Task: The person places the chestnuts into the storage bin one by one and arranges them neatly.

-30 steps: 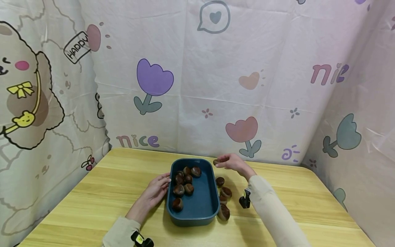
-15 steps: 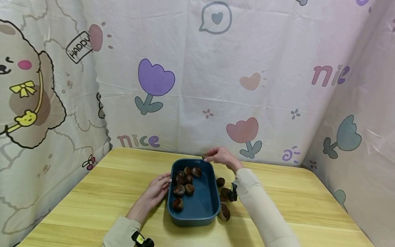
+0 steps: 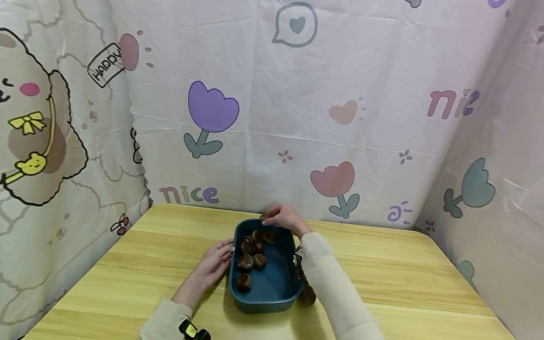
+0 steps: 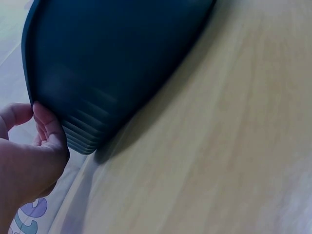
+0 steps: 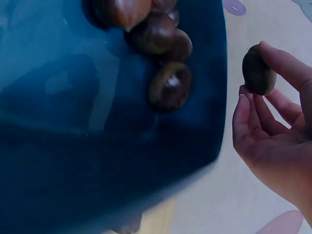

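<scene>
My right hand [image 3: 285, 218] pinches a dark brown chestnut [image 5: 258, 70] between thumb and fingertips, over the far rim of the deep blue box [image 3: 272, 301]. Inside the box several shiny chestnuts [image 3: 245, 262] lie along its left side and far end. At the box's left side is my left hand [image 3: 216, 260]; in the left wrist view the thumb and a finger grip the rim from both sides. Another chestnut [image 3: 308, 294] lies on the table against the box's right side, partly covered by my right sleeve.
The box stands on a light wood table [image 3: 140, 264]. A pale printed cloth [image 3: 272, 118] hangs right behind the table's far edge and along both sides. Each wrist carries a small black camera [image 3: 194, 330].
My right hand has carried the chestnut leftward from right of the box to over its far end. Its sleeve now covers most of the chestnuts outside. The left hand stays at the box.
</scene>
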The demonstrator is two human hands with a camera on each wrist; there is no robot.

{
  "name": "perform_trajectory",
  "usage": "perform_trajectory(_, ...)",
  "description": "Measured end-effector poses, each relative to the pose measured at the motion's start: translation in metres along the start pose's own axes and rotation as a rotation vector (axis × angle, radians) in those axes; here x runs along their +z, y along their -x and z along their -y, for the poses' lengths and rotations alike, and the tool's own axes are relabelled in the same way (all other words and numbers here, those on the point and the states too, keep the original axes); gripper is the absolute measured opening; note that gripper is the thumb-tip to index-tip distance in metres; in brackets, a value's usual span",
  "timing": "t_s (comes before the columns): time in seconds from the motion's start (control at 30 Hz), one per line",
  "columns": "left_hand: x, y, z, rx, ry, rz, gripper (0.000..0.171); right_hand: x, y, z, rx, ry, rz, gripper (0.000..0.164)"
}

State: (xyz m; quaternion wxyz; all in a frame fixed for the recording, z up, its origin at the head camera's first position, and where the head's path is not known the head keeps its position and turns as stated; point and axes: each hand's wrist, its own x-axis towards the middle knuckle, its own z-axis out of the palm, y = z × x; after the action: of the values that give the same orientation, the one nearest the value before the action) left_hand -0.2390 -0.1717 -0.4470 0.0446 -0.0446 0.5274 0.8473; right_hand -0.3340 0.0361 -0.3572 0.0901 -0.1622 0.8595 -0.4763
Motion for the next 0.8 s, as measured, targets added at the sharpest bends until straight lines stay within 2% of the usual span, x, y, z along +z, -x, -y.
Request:
perform_trajectory(0.17, -0.001, 0.001, -0.002, -0.015, 0.008, -0.004, 0.045, 0.017, -0.003, -0.001, -0.003, -0.004, -0.019, 0.030)
perform_trajectory(0.47, 0.001, 0.001, -0.001, -0.008, 0.017, 0.003, 0.039, 0.044, -0.002, -0.002, 0.000, -0.001, -0.009, 0.036)
perform_trajectory(0.8, -0.001, 0.000, 0.000, -0.005, 0.019, 0.010, 0.040, 0.054, -0.004, -0.007, 0.000, -0.010, 0.001, 0.029)
